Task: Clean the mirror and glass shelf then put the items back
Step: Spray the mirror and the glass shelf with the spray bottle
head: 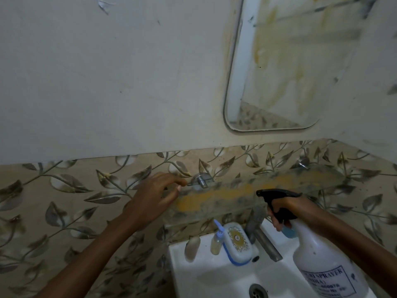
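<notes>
A mirror (285, 67) with yellow-brown streaks hangs on the wall at upper right. Below it a glass shelf (240, 196), smeared with yellow and dark grime, is fixed to the leaf-patterned tiles by metal brackets (201, 180). My left hand (154, 198) rests at the shelf's left end beside the bracket, fingers apart, holding nothing. My right hand (285, 209) grips the trigger of a white spray bottle (322, 261) with a black nozzle aimed left over the shelf's front edge.
A white sink (206, 280) sits under the shelf with a metal tap (262, 237). On its rim lie a soap box (237, 243), a small pump bottle (217, 239) and a beige oval piece (192, 248). The drain (257, 291) is at the bottom.
</notes>
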The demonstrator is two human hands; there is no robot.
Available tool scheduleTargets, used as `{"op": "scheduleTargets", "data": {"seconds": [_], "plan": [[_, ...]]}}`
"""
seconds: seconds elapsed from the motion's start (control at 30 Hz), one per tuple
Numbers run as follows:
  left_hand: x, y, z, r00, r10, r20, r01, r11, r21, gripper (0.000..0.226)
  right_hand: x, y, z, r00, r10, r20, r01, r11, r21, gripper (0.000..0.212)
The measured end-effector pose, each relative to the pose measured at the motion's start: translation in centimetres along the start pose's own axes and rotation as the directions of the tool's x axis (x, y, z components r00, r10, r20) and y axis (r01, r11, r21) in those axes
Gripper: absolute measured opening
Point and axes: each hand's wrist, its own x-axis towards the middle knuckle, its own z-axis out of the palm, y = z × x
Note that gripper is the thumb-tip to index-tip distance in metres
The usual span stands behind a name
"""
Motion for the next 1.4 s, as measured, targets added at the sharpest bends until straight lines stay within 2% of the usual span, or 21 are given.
{"op": "scheduleTargets", "data": {"seconds": [0.03,0.1,0.17,0.23,0.3,0.37,0.47,0.57,0.67,0.73,0.8,0.9,0.97,1.0,1.03,1.17,1.3,1.4], "plan": [[0.3,0.3,0.2,1.0,0.014,0.004,-0.014,1.0,-0.008,0.037,-0.4,-0.1,-0.3,1.0,-0.006,-0.001,0.006,1.0,0.02,0.012],[1.0,1.0,0.7,0.999,0.047,0.021,-0.046,0.999,-0.021,0.037,-1.0,0.0,-1.3,1.0,-0.019,-0.021,0.021,0.995,0.095,0.018],[1.8,1.8,1.3,0.996,0.068,0.052,-0.066,0.997,-0.042,0.036,-1.2,0.3,-2.5,0.997,-0.001,-0.08,0.012,0.99,0.143,0.012],[2.4,2.4,1.9,0.993,0.093,0.075,-0.089,0.994,-0.06,0.034,-0.8,0.9,-3.5,0.983,0.064,-0.17,-0.027,0.976,0.215,0.025],[3.0,2.9,2.5,0.988,0.122,0.093,-0.117,0.991,-0.059,0.032,-0.3,1.8,-4.2,0.949,0.163,-0.269,-0.086,0.957,0.276,0.025],[3.4,3.2,3.0,0.986,0.139,0.096,-0.134,0.989,-0.059,0.03,-0.1,2.6,-4.5,0.92,0.223,-0.321,-0.142,0.956,0.258,0.023],[3.9,3.9,3.3,0.983,0.159,0.09,-0.153,0.986,-0.072,0.031,-0.8,3.0,-4.9,0.913,0.222,-0.344,-0.124,0.951,0.285,0.024],[4.2,4.3,3.5,0.979,0.187,0.084,-0.179,0.979,-0.095,0.033,-2.3,2.8,-6.5,0.925,0.142,-0.353,-0.032,0.953,0.301,0.022],[4.6,4.6,3.8,0.975,0.208,0.083,-0.2,0.975,-0.102,0.033,-2.7,2.9,-8.7,0.889,0.083,-0.45,-0.002,0.984,0.179,0.02],[4.7,4.7,3.9,0.972,0.217,0.092,-0.208,0.973,-0.095,0.033,-1.6,3.4,-10.2,0.848,0.124,-0.515,-0.06,0.988,0.139,0.021],[4.8,5.0,4.1,0.967,0.231,0.106,-0.221,0.971,-0.095,0.033,-0.4,4.5,-10.9,0.812,0.233,-0.535,-0.171,0.972,0.163,0.012],[4.9,5.2,4.2,0.962,0.249,0.112,-0.24,0.967,-0.091,0.032,0.3,6.4,-11.2,0.791,0.309,-0.528,-0.227,0.95,0.216,0.022],[5.1,5.3,4.1,0.961,0.251,0.116,-0.242,0.966,-0.091,0.034,-0.3,6.0,-11.0,0.772,0.253,-0.583,-0.139,0.963,0.233,0.02],[5.2,5.4,4.0,0.96,0.252,0.119,-0.242,0.966,-0.091,0.035,-0.7,6.0,-11.4,0.77,0.205,-0.604,-0.093,0.973,0.211,0.037],[5.3,5.5,4.0,0.96,0.252,0.122,-0.242,0.966,-0.09,0.035,-0.2,6.0,-12.1,0.777,0.188,-0.602,-0.056,0.971,0.23,0.044],[5.5,6.0,4.1,0.958,0.257,0.124,-0.247,0.964,-0.096,0.036,1.3,5.4,-15.1,0.738,0.214,-0.64,-0.086,0.97,0.226,0.058],[5.3,6.4,4.7,0.948,0.276,0.155,-0.26,0.958,-0.116,0.035,0.9,6.1,-15.7,0.662,0.197,-0.723,-0.013,0.968,0.252,0.053],[5.3,6.4,4.8,0.947,0.274,0.165,-0.254,0.958,-0.133,0.033,0.6,6.9,-14.8,0.623,0.225,-0.749,0.02,0.953,0.303,0.027]]}}
